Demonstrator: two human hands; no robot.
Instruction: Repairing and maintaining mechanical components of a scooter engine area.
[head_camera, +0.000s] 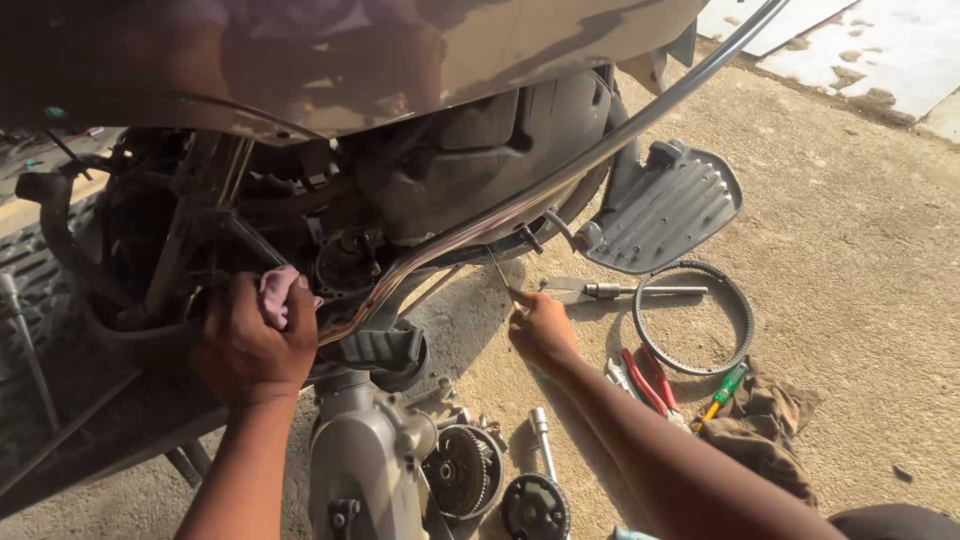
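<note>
two hands work under the scooter: left hand (250, 340) closed on a pink rag (280, 292) against the engine (350, 262); right hand (540, 328), at three o'clock of it, pinches a thin tool (500, 272) pointed up. cleaning step, i judge; probing next needs a steady tip.

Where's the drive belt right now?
In the head view the drive belt lies looped on the concrete ground, right of the right hand, just below the grey footrest and above the red-handled pliers.
</note>
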